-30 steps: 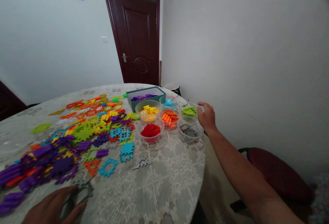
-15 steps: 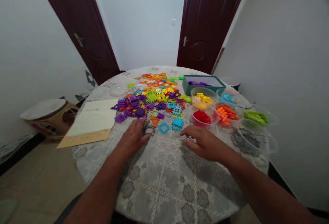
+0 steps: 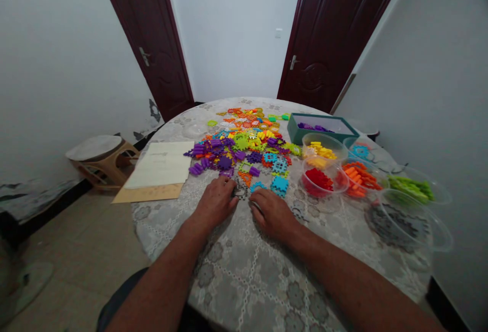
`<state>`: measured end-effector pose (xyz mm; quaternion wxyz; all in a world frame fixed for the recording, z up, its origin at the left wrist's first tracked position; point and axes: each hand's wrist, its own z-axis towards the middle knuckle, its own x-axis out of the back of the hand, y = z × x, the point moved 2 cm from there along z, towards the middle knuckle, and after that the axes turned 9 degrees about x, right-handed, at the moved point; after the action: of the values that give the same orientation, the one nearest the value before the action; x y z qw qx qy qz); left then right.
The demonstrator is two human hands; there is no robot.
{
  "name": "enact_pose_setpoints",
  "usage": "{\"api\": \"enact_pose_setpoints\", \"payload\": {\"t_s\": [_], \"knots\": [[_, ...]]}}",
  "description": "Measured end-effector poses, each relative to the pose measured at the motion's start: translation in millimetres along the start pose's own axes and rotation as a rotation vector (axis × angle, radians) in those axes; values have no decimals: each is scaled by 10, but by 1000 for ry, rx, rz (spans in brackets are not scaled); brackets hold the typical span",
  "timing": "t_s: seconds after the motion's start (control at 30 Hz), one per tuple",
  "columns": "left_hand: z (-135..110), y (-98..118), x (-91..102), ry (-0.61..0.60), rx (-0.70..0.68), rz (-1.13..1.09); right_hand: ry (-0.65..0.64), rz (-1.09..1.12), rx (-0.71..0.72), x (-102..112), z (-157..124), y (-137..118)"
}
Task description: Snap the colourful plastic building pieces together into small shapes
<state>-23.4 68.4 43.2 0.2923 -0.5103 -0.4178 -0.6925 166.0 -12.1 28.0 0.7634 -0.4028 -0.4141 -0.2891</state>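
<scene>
My left hand (image 3: 216, 202) rests on the tablecloth with its fingertips on a grey interlocking plastic piece (image 3: 240, 190). My right hand (image 3: 272, 215) lies just beside it, fingers curled toward the grey piece; anything under them is hidden. Directly beyond my hands spreads a heap of multicoloured plastic building pieces (image 3: 244, 144). A blue square piece (image 3: 279, 185) and a small blue frame piece (image 3: 257, 186) lie at its near edge.
Transparent bowls hold red (image 3: 319, 179), yellow (image 3: 320, 150), orange (image 3: 358, 179), green (image 3: 409, 188) and grey (image 3: 402, 225) pieces. A teal box (image 3: 322, 128) stands behind them. Paper sheets (image 3: 162, 164) lie on cardboard (image 3: 148, 193) at the round table's left edge (image 3: 152, 220).
The view has swung left from the bowls to face the table squarely. My right hand has come from beside the bowls to next to my left hand.
</scene>
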Motion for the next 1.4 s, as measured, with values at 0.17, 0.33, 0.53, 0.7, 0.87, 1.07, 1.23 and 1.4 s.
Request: {"api": "enact_pose_setpoints", "payload": {"t_s": [0.17,0.33,0.53,0.7,0.87,1.07,1.23,1.4], "knots": [[7,-13,-39,-11,-59,-33,-8,-6,31,-24,-9,6],[57,-47,-28,43,-14,-195,6,-7,33,-38,19,46],[38,-13,-61,85,-32,-358,43,3,60,-58,8,78],[38,19,-137,112,-73,-450,148,107,9,-52,10,96],[55,59,-96,84,-100,-509,220,191,-5,-90,6,160],[28,111,56,59,-50,-557,331,336,-76,-2,10,152],[-16,184,117,24,-103,-609,463,707,-349,-12,39,174],[-21,207,64,8,-29,-630,447,864,-340,-90,70,231]]}}
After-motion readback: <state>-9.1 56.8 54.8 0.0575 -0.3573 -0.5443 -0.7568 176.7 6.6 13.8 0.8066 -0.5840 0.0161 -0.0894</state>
